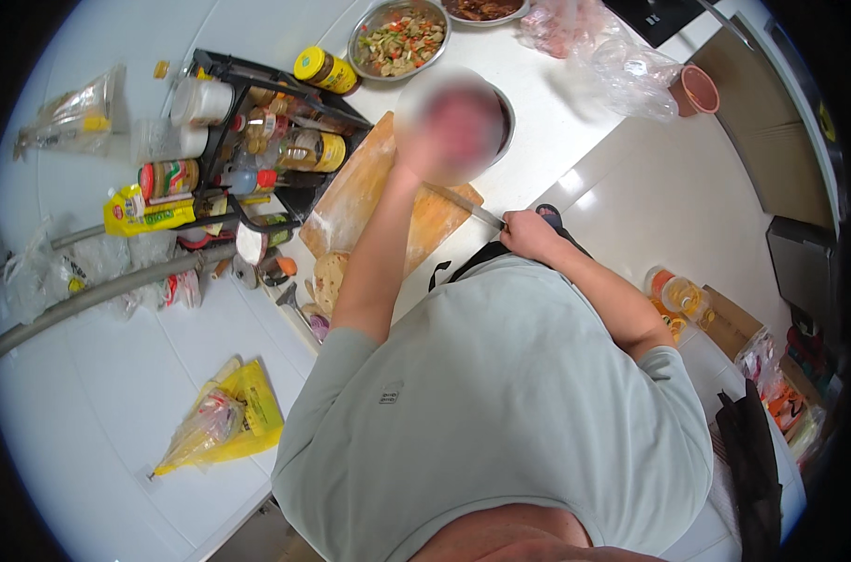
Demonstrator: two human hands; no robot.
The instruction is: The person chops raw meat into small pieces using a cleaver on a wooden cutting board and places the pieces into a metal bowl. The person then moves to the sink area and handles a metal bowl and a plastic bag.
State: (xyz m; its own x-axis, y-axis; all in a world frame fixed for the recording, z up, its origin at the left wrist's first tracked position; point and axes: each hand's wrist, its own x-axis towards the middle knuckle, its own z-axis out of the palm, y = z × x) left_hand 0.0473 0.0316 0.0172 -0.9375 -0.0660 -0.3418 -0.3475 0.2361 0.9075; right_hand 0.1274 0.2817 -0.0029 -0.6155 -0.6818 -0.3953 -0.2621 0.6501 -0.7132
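Observation:
My right hand (533, 235) grips the handle of a kitchen knife at the counter's edge. The knife's blade (465, 204) points up and left across a wooden cutting board (348, 197) dusted with white powder. My left hand (422, 151) reaches past the board, and a round blurred patch covers its fingers. Something reddish shows inside that patch, too blurred to name. Behind it stands a metal bowl (510, 126), of which only the right rim is visible. A flat round bread (329, 277) lies at the board's lower left.
A metal bowl of diced food (399, 42), a dish of dark food (483, 10) and a yellow-lidded jar (327, 70) stand beyond the board. Plastic bags (622, 77) lie at the far right. A black rack (285, 105) of bottles borders the left; a pinkish cup (697, 90) sits near the edge.

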